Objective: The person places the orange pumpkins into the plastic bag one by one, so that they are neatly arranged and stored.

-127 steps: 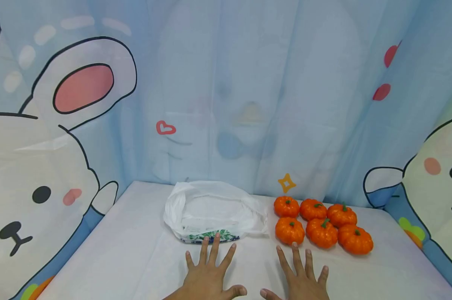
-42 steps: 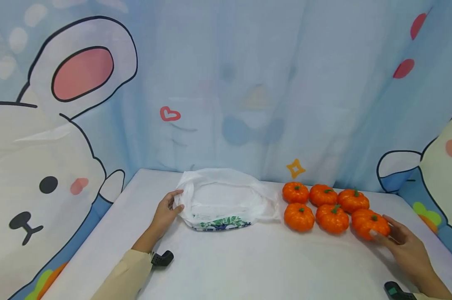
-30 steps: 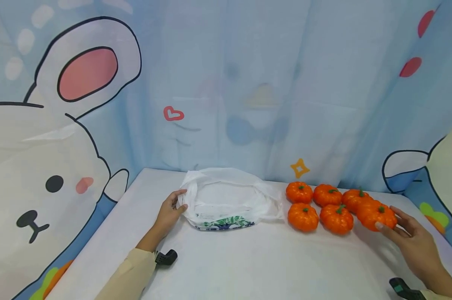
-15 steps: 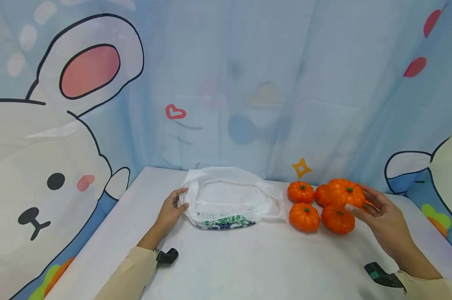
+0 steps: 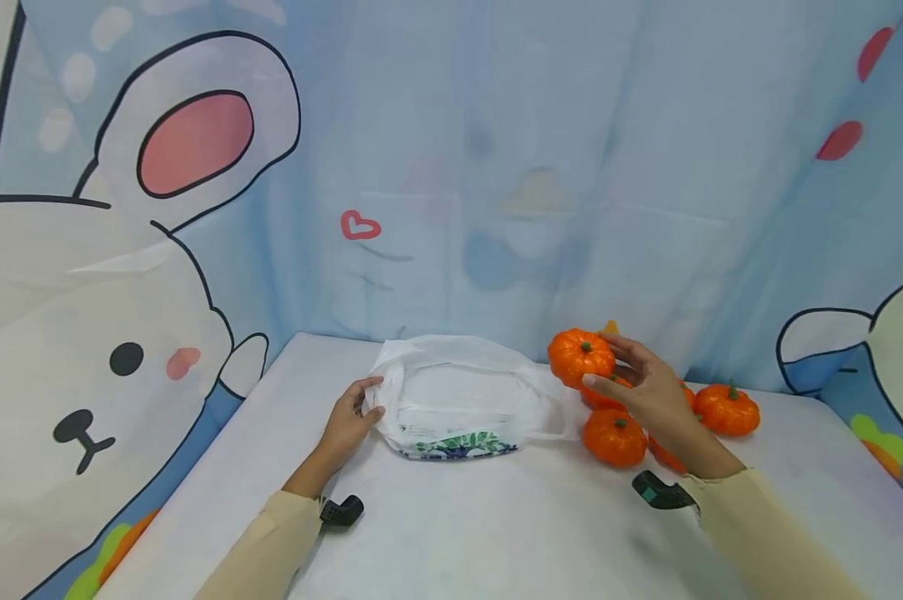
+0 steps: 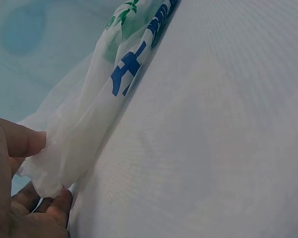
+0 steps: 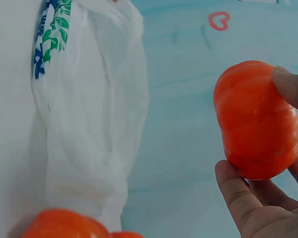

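A small orange pumpkin (image 5: 580,357) with a green stem is gripped between the thumb and fingers of my right hand (image 5: 649,392), raised above the others. In the right wrist view the held pumpkin (image 7: 257,121) hangs clear of the table. My left hand (image 5: 346,421) holds the left edge of a white plastic bag (image 5: 462,398), whose mouth gapes. The left wrist view shows the thumb on one side of the bag's film (image 6: 64,153) and fingers on the other. Green and blue print marks the bag's front edge.
More pumpkins sit right of the bag, among them a front one (image 5: 614,437) and a far-right one (image 5: 727,410); my right hand and forearm partly cover others. A patterned blue curtain (image 5: 436,167) stands behind the white table (image 5: 459,525).
My right hand took the front-right pumpkin, lifted it and carried it left over the others toward the bag. My left hand went from flat on the table to the bag's left edge and stays there.
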### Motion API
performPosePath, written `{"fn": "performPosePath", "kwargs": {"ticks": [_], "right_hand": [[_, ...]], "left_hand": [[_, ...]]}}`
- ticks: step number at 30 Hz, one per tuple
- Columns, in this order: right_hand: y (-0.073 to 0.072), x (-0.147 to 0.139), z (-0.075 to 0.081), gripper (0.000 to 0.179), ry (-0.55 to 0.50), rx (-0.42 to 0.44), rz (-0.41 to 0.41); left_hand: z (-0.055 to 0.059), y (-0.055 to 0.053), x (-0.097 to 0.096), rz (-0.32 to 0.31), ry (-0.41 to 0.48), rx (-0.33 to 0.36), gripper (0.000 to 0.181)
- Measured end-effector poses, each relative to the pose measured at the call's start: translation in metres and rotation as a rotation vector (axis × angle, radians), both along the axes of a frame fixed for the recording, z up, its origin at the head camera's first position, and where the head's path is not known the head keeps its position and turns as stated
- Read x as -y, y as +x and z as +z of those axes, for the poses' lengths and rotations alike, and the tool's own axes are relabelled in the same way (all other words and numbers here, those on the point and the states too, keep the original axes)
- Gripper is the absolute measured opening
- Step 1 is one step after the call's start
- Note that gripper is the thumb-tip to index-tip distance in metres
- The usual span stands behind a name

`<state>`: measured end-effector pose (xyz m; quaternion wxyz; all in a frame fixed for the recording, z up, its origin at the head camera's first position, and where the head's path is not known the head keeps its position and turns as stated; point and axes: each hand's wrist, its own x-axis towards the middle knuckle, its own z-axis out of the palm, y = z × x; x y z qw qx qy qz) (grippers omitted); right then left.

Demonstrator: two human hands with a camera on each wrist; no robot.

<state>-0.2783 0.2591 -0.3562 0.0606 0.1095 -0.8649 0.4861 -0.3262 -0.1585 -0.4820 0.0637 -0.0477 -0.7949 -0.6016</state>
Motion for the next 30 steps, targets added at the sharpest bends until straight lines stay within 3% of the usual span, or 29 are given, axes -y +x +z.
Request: {"fn": "performPosePath", "kwargs": {"ticks": [4,16,21,26,30], "right_hand": [[-0.016,0.019,-0.006,0.078,-0.017,-0.011,0.061],[-0.056,0.086,-0.031,0.077,-0.007,0.043,0.140],[-0.071,0.121,-0.044,0.073,-0.032,0.104,0.108],[-0.089,0.153,-0.061,0.073,-0.093,0.173,0.044],[-0.099,0.177,-0.071,0.073,-0.082,0.204,-0.022]], "left_hand": [[0.001,-0.001,-0.003,-0.003,-0.003,-0.004,0.051],[0.002,-0.002,-0.007,0.011,-0.028,-0.007,0.051],[0.003,-0.003,-0.005,0.016,-0.037,-0.014,0.051],[0.002,-0.003,-0.003,0.018,-0.031,-0.019,0.052],[0.001,-0.001,-0.002,0.025,-0.031,-0.014,0.052]]}}
